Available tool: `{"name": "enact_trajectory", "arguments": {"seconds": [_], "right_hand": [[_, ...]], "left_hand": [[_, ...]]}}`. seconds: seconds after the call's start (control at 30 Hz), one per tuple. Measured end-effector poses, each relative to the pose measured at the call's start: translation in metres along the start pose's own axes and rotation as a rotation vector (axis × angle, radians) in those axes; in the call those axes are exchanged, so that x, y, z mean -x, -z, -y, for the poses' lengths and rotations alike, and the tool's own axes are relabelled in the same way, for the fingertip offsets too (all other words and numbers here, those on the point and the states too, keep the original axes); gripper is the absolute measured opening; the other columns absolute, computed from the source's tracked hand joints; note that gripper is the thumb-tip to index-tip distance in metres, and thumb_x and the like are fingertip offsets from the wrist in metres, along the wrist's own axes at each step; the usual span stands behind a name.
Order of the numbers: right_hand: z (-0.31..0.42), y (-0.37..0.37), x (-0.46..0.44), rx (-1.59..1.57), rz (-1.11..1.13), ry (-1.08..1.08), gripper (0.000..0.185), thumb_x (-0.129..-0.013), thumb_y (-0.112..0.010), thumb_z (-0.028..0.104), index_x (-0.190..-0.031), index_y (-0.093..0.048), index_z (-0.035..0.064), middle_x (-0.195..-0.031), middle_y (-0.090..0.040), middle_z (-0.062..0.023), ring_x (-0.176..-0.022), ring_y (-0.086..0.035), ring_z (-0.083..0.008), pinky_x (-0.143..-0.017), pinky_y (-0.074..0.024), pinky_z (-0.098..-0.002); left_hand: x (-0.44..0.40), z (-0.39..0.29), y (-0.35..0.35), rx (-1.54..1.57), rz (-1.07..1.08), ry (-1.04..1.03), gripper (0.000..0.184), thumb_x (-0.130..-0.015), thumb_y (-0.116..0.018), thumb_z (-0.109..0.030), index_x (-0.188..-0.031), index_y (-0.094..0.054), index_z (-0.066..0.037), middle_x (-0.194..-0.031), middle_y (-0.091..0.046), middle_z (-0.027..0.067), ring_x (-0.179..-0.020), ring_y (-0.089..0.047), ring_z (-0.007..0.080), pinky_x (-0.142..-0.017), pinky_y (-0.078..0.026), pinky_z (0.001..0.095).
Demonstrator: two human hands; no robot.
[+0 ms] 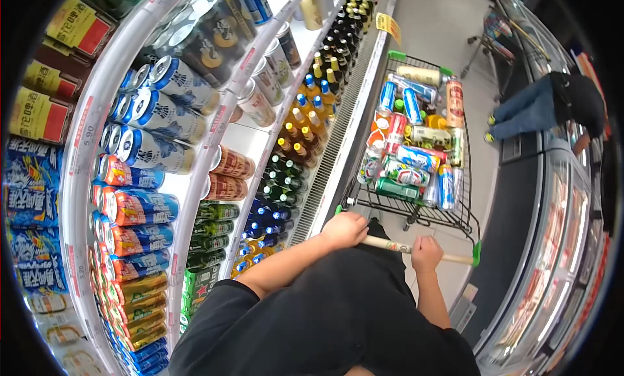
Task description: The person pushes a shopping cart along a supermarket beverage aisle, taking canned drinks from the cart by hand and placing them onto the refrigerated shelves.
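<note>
My left hand (344, 231) is closed around the left part of the pale handle bar (390, 245) of a shopping cart. Further right along the same bar, my right hand (427, 253) is wrapped around it too. Ahead of both hands stands the black wire shopping cart (416, 210) with green plastic corners. Inside lie many drink cans and bottles in a jumble, among them a blue can (411, 107), a tall red and tan can (455, 104) and a green can (398, 188).
Shelves on the left hold white-blue cans (153, 148), orange-blue cans (146, 207) and rows of glass bottles (302, 138). A refrigerated display case (543, 246) runs along the right. Beside it a person (546, 103) bends over, and another cart (492, 44) stands farther ahead.
</note>
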State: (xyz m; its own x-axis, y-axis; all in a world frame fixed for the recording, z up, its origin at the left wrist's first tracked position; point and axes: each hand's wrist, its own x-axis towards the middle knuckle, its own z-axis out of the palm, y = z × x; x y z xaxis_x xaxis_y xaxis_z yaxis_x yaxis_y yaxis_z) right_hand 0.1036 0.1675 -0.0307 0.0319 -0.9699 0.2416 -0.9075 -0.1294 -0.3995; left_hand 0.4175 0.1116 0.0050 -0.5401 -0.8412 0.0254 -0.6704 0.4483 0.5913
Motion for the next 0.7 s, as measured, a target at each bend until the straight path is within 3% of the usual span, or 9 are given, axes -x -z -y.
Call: {"name": "enact_trajectory", "arguments": {"seconds": [0.3, 0.43, 0.7], "right_hand": [[-0.005, -0.001, -0.008, 0.018, 0.011, 0.011, 0.02, -0.089, -0.067, 0.014, -0.073, -0.057, 0.0074, -0.073, -0.058, -0.0119, -0.067, -0.06, -0.037, -0.059, -0.0466, -0.0495], [-0.006, -0.008, -0.019, 0.063, 0.032, 0.013, 0.02, -0.09, -0.066, 0.014, -0.073, -0.057, 0.0073, -0.073, -0.058, -0.0117, -0.068, -0.059, -0.0365, -0.059, -0.0465, -0.0489], [-0.017, -0.018, -0.046, 0.041, 0.022, 0.047, 0.02, -0.089, -0.065, 0.015, -0.073, -0.056, 0.0081, -0.073, -0.059, -0.011, -0.068, -0.06, -0.0359, -0.06, -0.0469, -0.0496]], "left_hand": [[-0.008, 0.007, -0.005, -0.02, 0.011, 0.046, 0.028, -0.094, -0.065, -0.03, -0.082, -0.062, -0.005, -0.08, -0.067, 0.0127, -0.081, -0.068, 0.0351, -0.08, -0.055, 0.0469], [-0.016, 0.01, -0.004, -0.054, -0.08, 0.028, 0.025, -0.09, -0.068, -0.027, -0.079, -0.059, -0.007, -0.075, -0.062, 0.0118, -0.075, -0.067, 0.0346, -0.074, -0.055, 0.0474], [-0.042, 0.017, 0.004, -0.106, -0.062, 0.11, 0.026, -0.093, -0.063, -0.029, -0.077, -0.063, -0.009, -0.07, -0.066, 0.0103, -0.07, -0.068, 0.0352, -0.07, -0.056, 0.0479]]}}
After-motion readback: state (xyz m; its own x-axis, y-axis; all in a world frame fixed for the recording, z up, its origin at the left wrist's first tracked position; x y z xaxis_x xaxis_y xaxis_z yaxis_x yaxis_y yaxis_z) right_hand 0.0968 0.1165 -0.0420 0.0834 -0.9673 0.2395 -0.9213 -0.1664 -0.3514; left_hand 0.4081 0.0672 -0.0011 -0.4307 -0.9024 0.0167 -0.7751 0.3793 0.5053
